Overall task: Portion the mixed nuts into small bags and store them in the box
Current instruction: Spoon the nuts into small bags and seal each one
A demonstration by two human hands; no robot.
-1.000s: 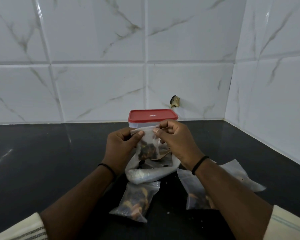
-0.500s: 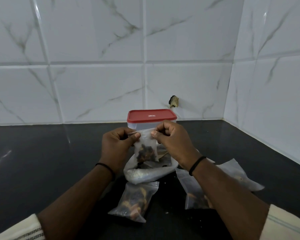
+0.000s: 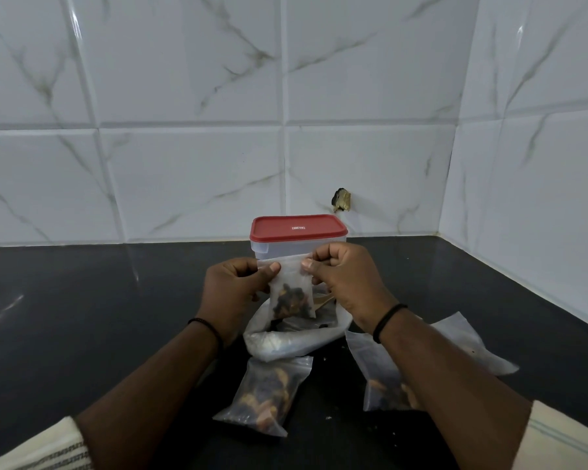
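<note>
My single head view looks forward and down, close over the counter [image 3: 82, 317], facing the tiled wall [image 3: 190, 96] behind the box [image 3: 297, 244].

Box [image 3: 298, 247] behind held bag [image 3: 291, 290]; big bag [image 3: 286, 344] below, 2 filled bags [image 3: 263, 396] in front.

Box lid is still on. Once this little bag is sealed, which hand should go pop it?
Probably the right hand: it sits directly before the box, nearest the red lid. The left hand, pinching the small bag, can keep holding it.
</note>
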